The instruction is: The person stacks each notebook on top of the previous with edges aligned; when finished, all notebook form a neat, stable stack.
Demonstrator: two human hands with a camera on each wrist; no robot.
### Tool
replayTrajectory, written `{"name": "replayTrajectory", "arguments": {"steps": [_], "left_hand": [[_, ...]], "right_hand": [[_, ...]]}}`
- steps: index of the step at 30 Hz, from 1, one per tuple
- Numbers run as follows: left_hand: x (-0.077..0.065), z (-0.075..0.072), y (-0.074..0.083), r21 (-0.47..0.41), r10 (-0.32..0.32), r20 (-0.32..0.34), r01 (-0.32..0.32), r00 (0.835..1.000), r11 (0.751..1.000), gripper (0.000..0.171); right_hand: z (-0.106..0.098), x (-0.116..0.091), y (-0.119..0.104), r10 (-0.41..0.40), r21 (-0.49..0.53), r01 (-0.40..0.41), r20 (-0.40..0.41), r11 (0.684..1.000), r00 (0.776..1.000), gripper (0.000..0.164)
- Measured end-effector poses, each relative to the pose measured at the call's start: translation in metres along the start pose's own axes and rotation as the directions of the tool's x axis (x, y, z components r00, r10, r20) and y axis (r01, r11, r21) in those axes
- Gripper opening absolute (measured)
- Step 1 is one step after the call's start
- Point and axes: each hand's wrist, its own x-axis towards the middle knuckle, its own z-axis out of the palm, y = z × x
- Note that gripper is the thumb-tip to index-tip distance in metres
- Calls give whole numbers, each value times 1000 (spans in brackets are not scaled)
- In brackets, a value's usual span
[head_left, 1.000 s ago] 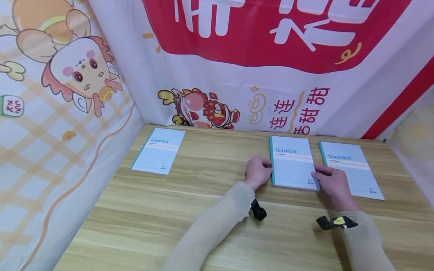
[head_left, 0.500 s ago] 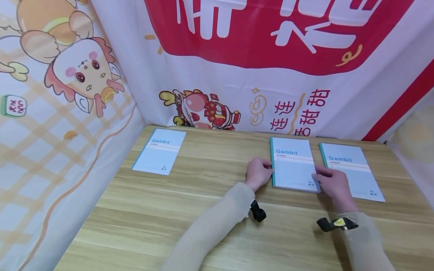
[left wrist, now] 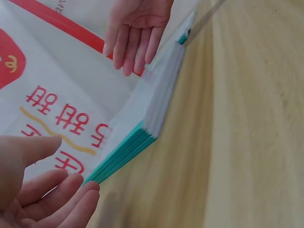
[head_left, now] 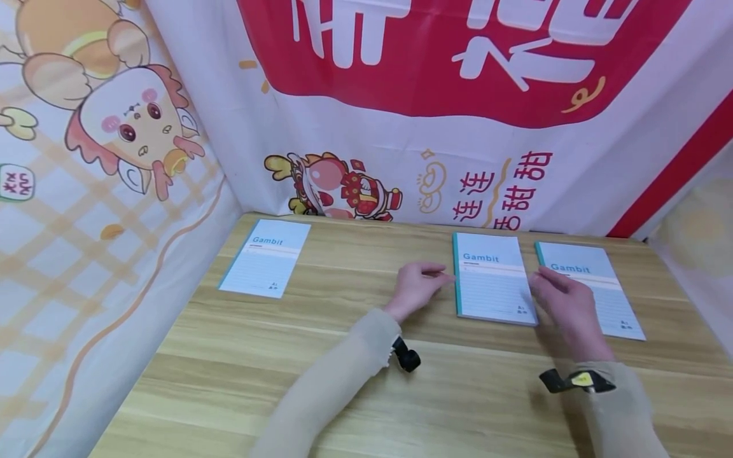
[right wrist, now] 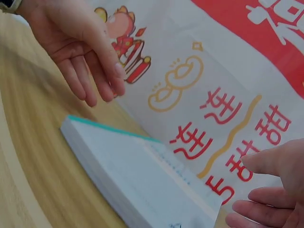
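Note:
A stack of notebooks (head_left: 492, 289) with pale "Gambit" covers lies flat on the table; the left wrist view shows several teal spines (left wrist: 124, 151) piled evenly. Just left of the stack is my left hand (head_left: 419, 287), its fingers loosely bent and holding nothing. My right hand (head_left: 568, 308) hovers at the stack's right edge, fingers extended, and covers part of another notebook (head_left: 614, 302) to the right. In the right wrist view both hands look lifted off the stack, relaxed and without anything in them.
A third "Gambit" notebook (head_left: 265, 259) lies at the far left of the wooden table (head_left: 343, 356). Behind the table hangs a white cloth (head_left: 366, 137) with red print. A patterned cloth (head_left: 109, 254) forms the left side.
My left hand has let go of the stack's spine side and moved left. My right hand has come off the right edge and lifted slightly. The stack stays in place.

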Motion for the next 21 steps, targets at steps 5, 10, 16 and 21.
{"name": "replayTrajectory", "arguments": {"steps": [5,10,16,21], "left_hand": [[-6,-30,2,-8,32,-1,-32,999,999,41],[-15,-58,-3,-11,46,-20,-46,999,999,42],[-27,-86,-8,-15,49,-35,-50,998,999,45],[-38,-104,-13,-18,38,-35,-39,999,999,47]], "right_hand": [[2,-12,-15,-47,35,47,-9,998,999,88],[11,-22,-25,-71,46,71,-3,996,997,84],[28,-31,-32,-113,101,106,60,989,992,82],[44,-40,-39,-202,115,191,97,975,975,75]]}}
